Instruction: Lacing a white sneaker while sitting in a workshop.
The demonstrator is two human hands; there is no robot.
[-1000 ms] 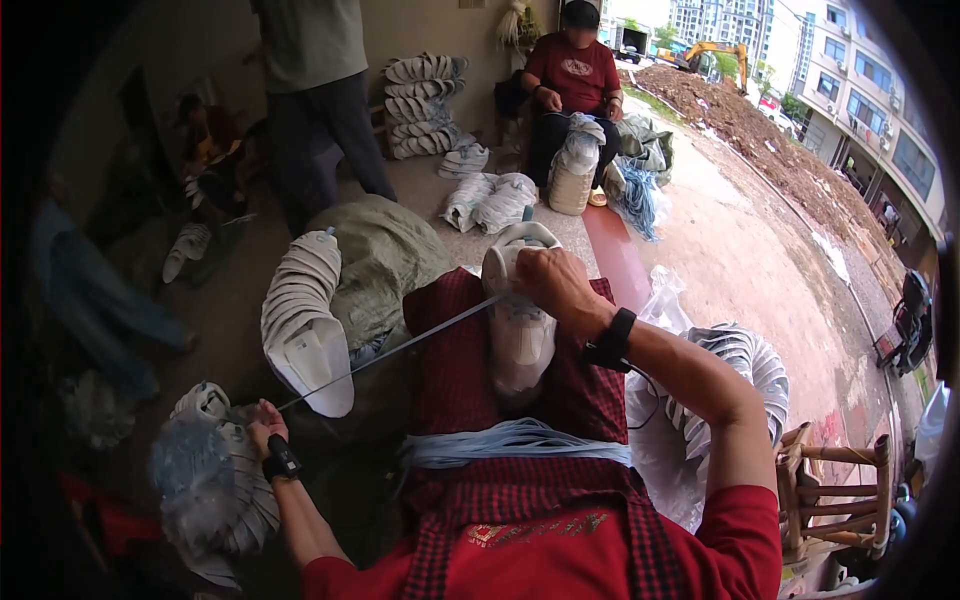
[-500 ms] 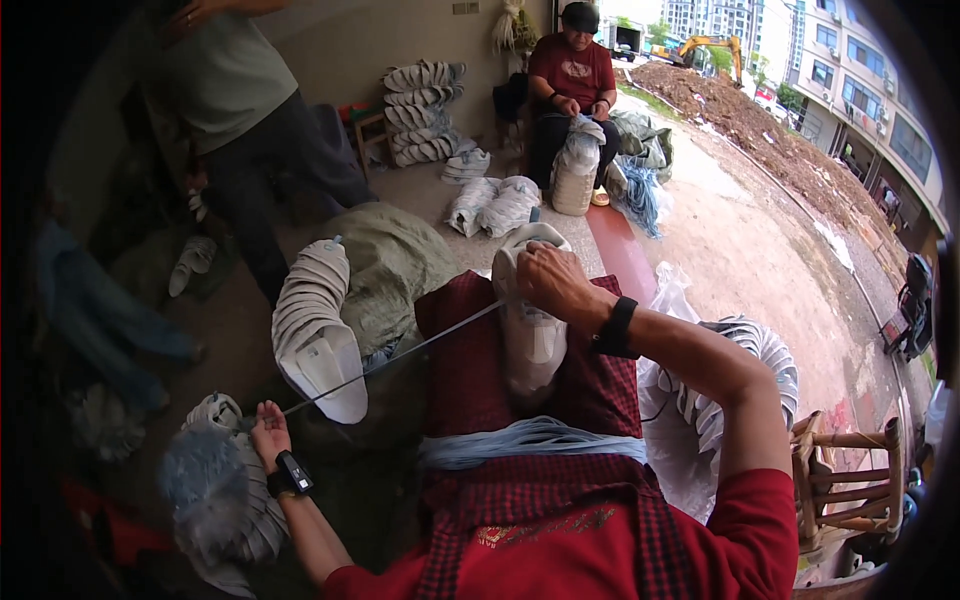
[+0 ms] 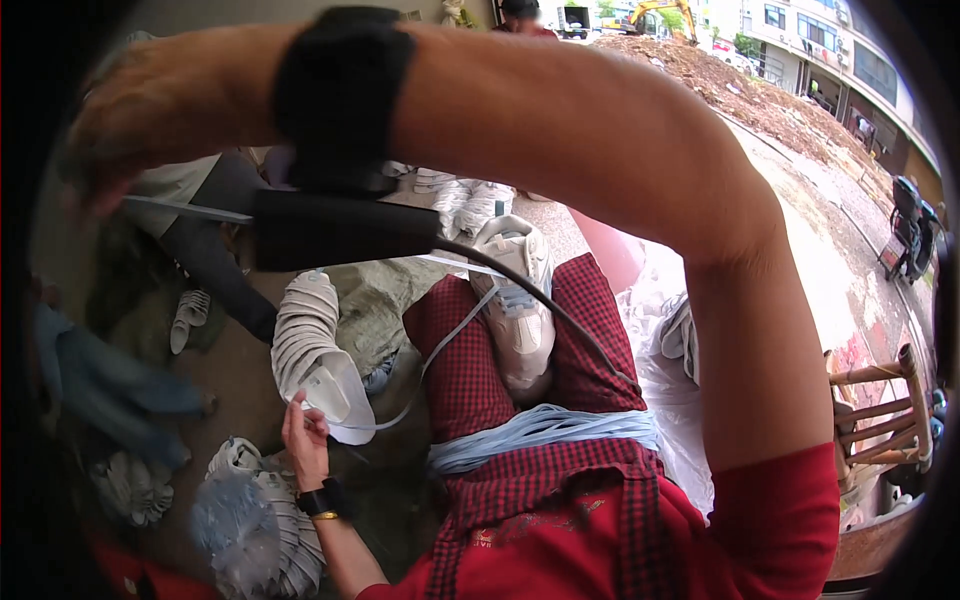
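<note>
A pale sneaker (image 3: 520, 330) sits between my knees, its toe toward me and a light grey shoelace threaded in its eyelets. My right hand (image 3: 120, 135), blurred at the upper left, is closed on one part of the lace, which stretches tight from the shoe. Low on the left, my left hand (image 3: 303, 440) pinches the other part, which hangs in a loose curve. Beside that hand stands a row of nested pale shoe uppers (image 3: 308, 330). A bundle of light blue laces (image 3: 540, 440) lies across my lap on the checked apron (image 3: 470, 385).
A black wrist device with a cable (image 3: 340, 235) hangs from my right forearm. Nested uppers with a clear plastic bag (image 3: 235, 520) lie at lower left. An olive sack (image 3: 385, 310) lies beyond the left knee. A bamboo stool (image 3: 880, 410) stands right. Another person (image 3: 215, 210) stands at left.
My right hand has left the shoe and swung up and far left, drawing the lace out. My left hand has shifted right and slightly up, and its lace has gone from taut to slack.
</note>
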